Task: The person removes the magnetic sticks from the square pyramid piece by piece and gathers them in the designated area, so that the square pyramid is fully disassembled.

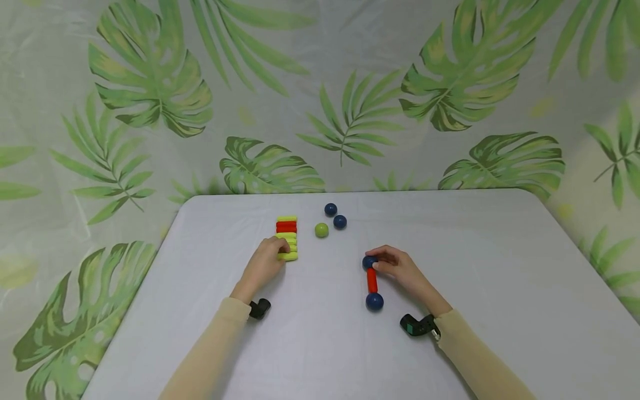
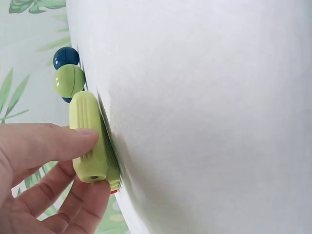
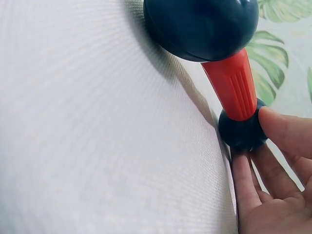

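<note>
My right hand (image 1: 400,266) pinches a dark blue ball (image 1: 369,262) between thumb and fingers. That ball sits on the far end of a red rod (image 1: 372,281), and a second dark blue ball (image 1: 374,301) caps its near end. At the row of short rods, my left hand (image 1: 267,258) grips a yellow-green rod (image 2: 89,141), thumb on its ribbed side and fingertips around its lower end. Several yellow-green rods (image 1: 286,236) and some red rods (image 1: 286,226) lie side by side there, partly hidden behind the fingers.
Beyond the hands, a green ball (image 1: 321,230) and two dark blue balls, one nearer (image 1: 340,222) and one farther (image 1: 330,209), rest on the white-covered table (image 1: 320,344). A leaf-patterned cloth (image 1: 360,128) hangs behind the table's far edge.
</note>
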`<state>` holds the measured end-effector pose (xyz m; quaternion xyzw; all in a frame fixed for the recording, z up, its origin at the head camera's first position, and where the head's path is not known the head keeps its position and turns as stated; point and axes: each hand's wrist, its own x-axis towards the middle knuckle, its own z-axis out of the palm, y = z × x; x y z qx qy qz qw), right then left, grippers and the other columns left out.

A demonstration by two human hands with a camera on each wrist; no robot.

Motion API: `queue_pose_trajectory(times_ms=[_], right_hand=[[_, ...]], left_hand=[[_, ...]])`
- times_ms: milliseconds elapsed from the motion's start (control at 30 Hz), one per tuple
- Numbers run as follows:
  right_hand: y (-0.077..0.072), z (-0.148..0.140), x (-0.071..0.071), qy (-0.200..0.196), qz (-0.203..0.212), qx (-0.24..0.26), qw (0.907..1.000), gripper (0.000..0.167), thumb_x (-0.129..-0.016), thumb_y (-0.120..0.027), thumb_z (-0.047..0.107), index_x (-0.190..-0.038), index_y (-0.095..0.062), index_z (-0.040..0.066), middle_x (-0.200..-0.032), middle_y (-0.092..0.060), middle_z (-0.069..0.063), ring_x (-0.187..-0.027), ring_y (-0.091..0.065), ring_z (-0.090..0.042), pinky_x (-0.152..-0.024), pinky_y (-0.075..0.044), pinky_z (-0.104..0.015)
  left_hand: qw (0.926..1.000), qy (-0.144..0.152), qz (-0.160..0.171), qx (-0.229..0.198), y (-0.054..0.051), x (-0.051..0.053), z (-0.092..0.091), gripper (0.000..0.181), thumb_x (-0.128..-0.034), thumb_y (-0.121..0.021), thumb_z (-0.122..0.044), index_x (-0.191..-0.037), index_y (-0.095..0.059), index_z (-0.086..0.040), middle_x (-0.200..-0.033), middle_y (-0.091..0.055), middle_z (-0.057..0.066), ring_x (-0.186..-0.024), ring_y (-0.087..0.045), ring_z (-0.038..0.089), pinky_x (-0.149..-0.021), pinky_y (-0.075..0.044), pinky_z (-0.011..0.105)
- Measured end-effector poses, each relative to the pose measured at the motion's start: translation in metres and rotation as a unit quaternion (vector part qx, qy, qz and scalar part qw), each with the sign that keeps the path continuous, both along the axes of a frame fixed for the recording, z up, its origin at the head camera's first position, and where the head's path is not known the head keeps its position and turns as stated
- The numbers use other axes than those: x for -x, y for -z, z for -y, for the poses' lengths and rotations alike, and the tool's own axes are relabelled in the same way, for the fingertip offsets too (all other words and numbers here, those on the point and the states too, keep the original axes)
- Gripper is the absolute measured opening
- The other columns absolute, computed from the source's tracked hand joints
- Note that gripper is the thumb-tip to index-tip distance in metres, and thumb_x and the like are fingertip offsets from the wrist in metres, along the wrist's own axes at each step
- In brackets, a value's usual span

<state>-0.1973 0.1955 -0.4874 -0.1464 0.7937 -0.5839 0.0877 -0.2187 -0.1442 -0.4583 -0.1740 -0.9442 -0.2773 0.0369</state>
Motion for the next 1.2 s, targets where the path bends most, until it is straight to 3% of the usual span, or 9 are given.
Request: queue_pose_trajectory(times_ms=[333, 500, 600, 667, 800, 867, 1033, 1200], right_hand=[[-0.002, -0.001, -0.001, 0.0, -0.002, -0.006, 1.0, 0.029, -0.094, -0.06, 0.008, -0.121, -0.059, 0.0, -0.124, -0.058, -0.018, -0.114, -0.053, -0.032, -0.096, -0.041, -0.03], [-0.005, -0.004, -0.006, 0.003, -0.01, -0.049, 0.9988, 0.03, -0.091, -0.064, 0.009, -0.12, -0.061, 0.001, -0.12, -0.06, -0.015, -0.106, -0.056, -0.029, -0.092, -0.044, -0.037], [-0.007, -0.006, -0.01, 0.021, -0.017, -0.099, 0.9947, 0.029, -0.089, -0.069, 0.017, -0.115, -0.065, 0.005, -0.11, -0.062, -0.01, -0.097, -0.055, -0.024, -0.085, -0.045, -0.036], [-0.008, -0.006, -0.013, 0.031, -0.023, -0.131, 0.9906, 0.027, -0.088, -0.071, 0.022, -0.11, -0.067, 0.007, -0.1, -0.061, -0.006, -0.09, -0.053, -0.022, -0.079, -0.045, -0.034], [-0.014, -0.003, -0.018, 0.044, -0.037, -0.179, 0.9821, 0.023, -0.087, -0.072, 0.027, -0.101, -0.067, 0.009, -0.084, -0.056, -0.001, -0.078, -0.05, -0.019, -0.067, -0.042, -0.03], [-0.016, -0.001, -0.021, 0.046, -0.043, -0.198, 0.9782, 0.023, -0.087, -0.072, 0.029, -0.097, -0.067, 0.009, -0.08, -0.054, 0.0, -0.074, -0.049, -0.017, -0.063, -0.04, -0.029], [-0.018, 0.0, -0.025, 0.041, -0.046, -0.21, 0.9757, 0.027, -0.088, -0.07, 0.031, -0.098, -0.065, 0.007, -0.081, -0.056, 0.0, -0.072, -0.051, -0.016, -0.061, -0.043, -0.027], [-0.017, -0.006, -0.028, 0.002, -0.059, -0.172, 0.9833, 0.028, -0.087, -0.072, 0.018, -0.109, -0.063, 0.003, -0.098, -0.062, -0.005, -0.087, -0.059, -0.021, -0.077, -0.049, -0.035]], left_hand=[[0.9998, -0.021, -0.002, 0.008, 0.002, 0.001, -0.001, 0.024, -0.0738, -0.071, 0.013, -0.087, -0.063, -0.005, -0.087, -0.054, 0.005, -0.086, -0.05, 0.025, -0.077, -0.046, 0.036], [0.9998, -0.015, -0.009, 0.008, -0.001, -0.001, -0.004, 0.022, -0.0759, -0.077, 0.001, -0.091, -0.063, -0.007, -0.09, -0.052, 0.005, -0.088, -0.047, 0.024, -0.076, -0.045, 0.035], [0.9998, 0.02, 0.003, -0.007, -0.008, -0.004, -0.013, 0.023, -0.0787, -0.078, -0.007, -0.096, -0.063, -0.007, -0.093, -0.052, 0.004, -0.092, -0.048, 0.023, -0.078, -0.045, 0.035], [0.997, 0.068, 0.025, -0.025, -0.013, -0.008, -0.023, 0.025, -0.0806, -0.078, -0.011, -0.099, -0.062, -0.005, -0.094, -0.055, 0.006, -0.094, -0.051, 0.024, -0.081, -0.046, 0.036], [0.9799, 0.176, 0.087, -0.034, -0.018, -0.016, -0.048, 0.032, -0.0842, -0.075, -0.016, -0.109, -0.06, -0.004, -0.101, -0.058, 0.009, -0.096, -0.054, 0.024, -0.084, -0.047, 0.035], [0.9723, 0.208, 0.105, -0.015, -0.017, -0.019, -0.06, 0.036, -0.0853, -0.074, -0.02, -0.115, -0.058, -0.007, -0.107, -0.058, 0.007, -0.1, -0.054, 0.022, -0.087, -0.046, 0.032], [0.9669, 0.226, 0.105, 0.054, -0.011, -0.024, -0.084, 0.037, -0.086, -0.073, -0.023, -0.119, -0.058, -0.014, -0.109, -0.056, -0.002, -0.1, -0.051, 0.014, -0.089, -0.045, 0.026], [0.9645, 0.232, 0.091, 0.088, -0.007, -0.023, -0.093, 0.028, -0.0867, -0.071, -0.017, -0.113, -0.06, -0.017, -0.103, -0.056, -0.006, -0.096, -0.051, 0.011, -0.088, -0.045, 0.024]])
